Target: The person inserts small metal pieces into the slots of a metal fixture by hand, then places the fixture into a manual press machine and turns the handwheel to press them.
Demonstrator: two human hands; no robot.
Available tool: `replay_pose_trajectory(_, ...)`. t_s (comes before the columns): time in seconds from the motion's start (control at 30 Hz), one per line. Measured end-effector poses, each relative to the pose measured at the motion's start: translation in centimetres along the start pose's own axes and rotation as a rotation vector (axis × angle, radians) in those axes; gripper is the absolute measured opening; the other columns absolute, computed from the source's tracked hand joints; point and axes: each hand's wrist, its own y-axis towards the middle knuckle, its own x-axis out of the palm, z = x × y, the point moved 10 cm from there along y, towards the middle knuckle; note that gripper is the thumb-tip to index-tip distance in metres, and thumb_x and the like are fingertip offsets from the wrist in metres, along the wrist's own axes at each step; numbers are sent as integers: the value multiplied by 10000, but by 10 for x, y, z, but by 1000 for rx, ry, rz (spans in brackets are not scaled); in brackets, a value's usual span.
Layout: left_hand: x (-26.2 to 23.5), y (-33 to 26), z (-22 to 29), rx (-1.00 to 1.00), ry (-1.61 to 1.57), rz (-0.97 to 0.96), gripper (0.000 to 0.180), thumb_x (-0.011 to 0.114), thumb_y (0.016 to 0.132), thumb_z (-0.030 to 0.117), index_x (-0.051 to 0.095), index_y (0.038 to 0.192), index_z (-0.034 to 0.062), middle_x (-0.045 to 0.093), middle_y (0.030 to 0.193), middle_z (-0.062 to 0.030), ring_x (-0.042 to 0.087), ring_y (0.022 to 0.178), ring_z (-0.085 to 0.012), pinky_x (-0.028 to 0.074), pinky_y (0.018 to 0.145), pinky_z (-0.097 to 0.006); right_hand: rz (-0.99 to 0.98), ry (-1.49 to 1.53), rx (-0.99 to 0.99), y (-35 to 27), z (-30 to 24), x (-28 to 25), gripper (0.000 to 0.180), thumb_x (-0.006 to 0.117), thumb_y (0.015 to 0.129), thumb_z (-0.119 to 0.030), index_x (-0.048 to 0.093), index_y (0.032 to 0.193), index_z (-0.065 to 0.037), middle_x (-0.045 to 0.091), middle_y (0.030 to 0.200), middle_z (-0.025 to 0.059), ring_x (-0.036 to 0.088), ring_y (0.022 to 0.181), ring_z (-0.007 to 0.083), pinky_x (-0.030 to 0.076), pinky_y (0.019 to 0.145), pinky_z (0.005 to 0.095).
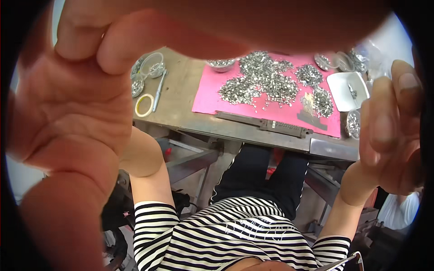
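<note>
Left hand: raised very close to the camera, filling the left side of the view; palm facing in, fingers curled over along the top edge, gripping something at the lens that cannot be made out. Right hand: raised close at the right edge, fingers upright and lightly bent, side by side; whether it grips anything cannot be told. Neither hand touches anything on the bench. Workbench: grey metal, well below and between the two hands. Pink mat: lying on the bench top, bearing loose heaps of small silver metal parts. Dark metal bar jig: along the near edge of the mat. White square dish: right of the mat, holding a few parts. Small round bowls: at the far edge and sides, filled with the same parts. Tape ring and pen: on the bench's left part, beside each other. Striped shirt: black and white, at the lower edge.
</note>
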Motion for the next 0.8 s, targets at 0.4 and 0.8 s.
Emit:
replay_pose_trajectory(0.4,64,-24,15,203,-181,49,676,352,1087,535,301,1563,57,635,1285,-280,697,1082,-432,624,899,-475,-17,-507,-106,10,-56,23,674,511,1068,-416,426,1411,157,642,1213,328,693,858,306,580,742,324)
replay_pose_trajectory(0.8,94,-17,30,320,-126,40,695,331,1082,587,311,1555,78,646,1266,-277,705,1070,-452,653,856,-479,-41,-780,-82,18,-45,32,699,498,1073,-447,453,1378,180,671,1163,331,697,807,300,578,736,323)
